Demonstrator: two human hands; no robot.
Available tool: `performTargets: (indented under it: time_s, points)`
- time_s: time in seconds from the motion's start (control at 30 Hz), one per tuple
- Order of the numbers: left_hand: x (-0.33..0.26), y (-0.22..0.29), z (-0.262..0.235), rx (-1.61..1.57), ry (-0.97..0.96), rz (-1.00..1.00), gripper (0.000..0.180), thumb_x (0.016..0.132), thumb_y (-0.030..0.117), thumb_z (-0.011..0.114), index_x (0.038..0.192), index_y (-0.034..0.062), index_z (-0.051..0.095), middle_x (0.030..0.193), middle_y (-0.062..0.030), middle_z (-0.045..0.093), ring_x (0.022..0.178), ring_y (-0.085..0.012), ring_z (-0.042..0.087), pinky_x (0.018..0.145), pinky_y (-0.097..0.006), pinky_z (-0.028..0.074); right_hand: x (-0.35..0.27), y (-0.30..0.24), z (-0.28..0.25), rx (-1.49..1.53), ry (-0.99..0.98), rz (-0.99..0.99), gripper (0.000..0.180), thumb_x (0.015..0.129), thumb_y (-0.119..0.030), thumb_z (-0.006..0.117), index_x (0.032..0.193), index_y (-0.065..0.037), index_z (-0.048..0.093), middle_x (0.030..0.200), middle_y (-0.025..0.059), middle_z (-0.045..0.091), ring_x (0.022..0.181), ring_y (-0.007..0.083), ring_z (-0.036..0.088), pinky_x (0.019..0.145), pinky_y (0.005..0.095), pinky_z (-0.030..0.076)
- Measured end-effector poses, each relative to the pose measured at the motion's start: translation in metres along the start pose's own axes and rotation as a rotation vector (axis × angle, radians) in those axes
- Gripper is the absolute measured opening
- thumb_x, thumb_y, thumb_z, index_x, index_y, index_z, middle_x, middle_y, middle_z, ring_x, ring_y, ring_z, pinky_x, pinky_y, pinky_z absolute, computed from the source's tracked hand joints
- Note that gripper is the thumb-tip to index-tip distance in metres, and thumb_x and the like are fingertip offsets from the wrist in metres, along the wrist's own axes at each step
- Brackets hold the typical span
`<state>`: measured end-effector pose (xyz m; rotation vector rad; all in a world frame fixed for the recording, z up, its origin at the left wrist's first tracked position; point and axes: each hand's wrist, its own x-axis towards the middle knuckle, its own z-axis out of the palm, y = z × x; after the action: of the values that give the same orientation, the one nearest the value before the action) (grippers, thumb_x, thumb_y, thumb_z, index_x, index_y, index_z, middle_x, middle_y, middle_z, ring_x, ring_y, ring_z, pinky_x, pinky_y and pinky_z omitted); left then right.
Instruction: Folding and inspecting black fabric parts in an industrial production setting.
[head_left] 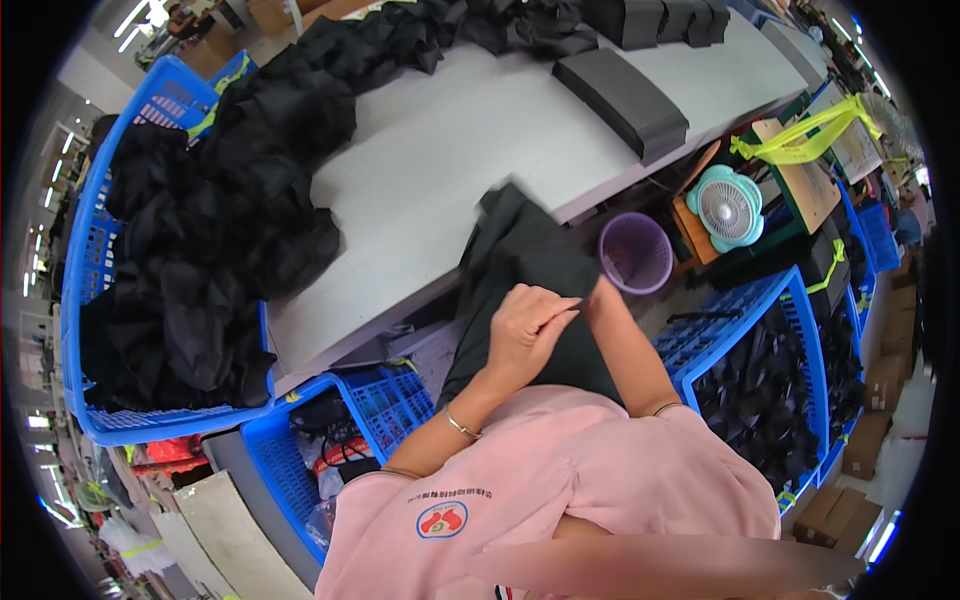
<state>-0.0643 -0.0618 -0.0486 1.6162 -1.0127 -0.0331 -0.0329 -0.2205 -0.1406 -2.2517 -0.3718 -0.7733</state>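
Note:
In front of my chest hangs a piece of black fabric (520, 235), its far end blurred and reaching toward the edge of the grey table (420, 140). My left hand (528, 325) is closed, thumb and fingers pinching the edge of this fabric. A bracelet circles the left wrist. Close beside it, my right hand (602, 298) goes in behind or inside the fabric, so its fingers are hidden. Heaped black fabric pieces (230, 210) spill from the blue basket (95, 245) on the left onto the table.
A neat black stack (620, 100) lies at the table's right edge, with more stacks (655, 22) beyond. To the right are a purple bin (636, 255), a turquoise fan (727, 208) and a blue basket (725, 325) of black pieces. Another blue basket (275, 470) stands at lower left.

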Motion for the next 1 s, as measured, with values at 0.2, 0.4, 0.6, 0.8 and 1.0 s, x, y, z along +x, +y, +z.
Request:
performTargets:
  time_s: [0.2,0.4,0.6,0.8,1.0]
  points:
    - [-0.025,0.009,0.025,-0.242,-0.118,-0.073,0.011,0.081,0.005,0.073,0.092,0.0038,0.073,0.080,-0.0058,0.066,0.074,-0.0228,0.057,0.066,-0.032,0.046,-0.017,0.027,0.009,0.542,0.324,0.374,0.049,0.093,-0.017,0.061,0.138,-0.007,0.046,0.124,0.0112,0.061,0.088,0.0192,0.065,0.071,0.0332,0.052]
    - [-0.009,0.017,0.012,-0.127,-0.051,-0.010,0.040,0.071,0.009,0.080,0.108,0.0042,0.068,0.107,-0.0101,0.065,0.104,-0.0284,0.058,0.090,-0.038,0.047,-0.013,0.004,-0.021,1.153,0.457,0.732,0.067,0.100,-0.020,0.057,0.155,-0.009,0.022,0.149,0.0143,0.042,0.090,0.0159,0.064,0.077,0.0245,0.051]
    - [0.030,-0.045,0.013,0.029,0.076,-0.208,0.020,0.083,0.019,0.075,0.098,0.0073,0.067,0.129,-0.0115,0.058,0.121,-0.0305,0.048,0.104,-0.041,0.037,0.007,-0.028,-0.025,1.232,0.654,0.814,0.052,0.103,-0.017,0.050,0.151,-0.010,0.032,0.135,0.0126,0.052,0.087,0.0156,0.064,0.078,0.0266,0.052]
    - [0.053,-0.071,-0.007,-0.213,0.094,-0.380,0.009,0.092,0.015,0.065,0.091,0.0063,0.068,0.134,-0.0099,0.055,0.127,-0.0253,0.046,0.107,-0.038,0.036,-0.016,-0.013,-0.022,1.458,0.639,1.005,0.045,0.101,-0.017,0.052,0.143,-0.005,0.043,0.118,0.0081,0.063,0.091,0.0185,0.062,0.082,0.0321,0.050]
    - [0.067,-0.078,-0.002,-0.166,0.082,-0.373,0.014,0.086,0.015,0.071,0.098,0.0081,0.068,0.136,-0.0134,0.052,0.132,-0.0324,0.040,0.108,-0.042,0.034,0.000,0.018,-0.028,1.300,0.696,0.957,0.037,0.100,-0.016,0.054,0.135,-0.005,0.047,0.114,0.0066,0.062,0.091,0.0177,0.061,0.081,0.0323,0.049]
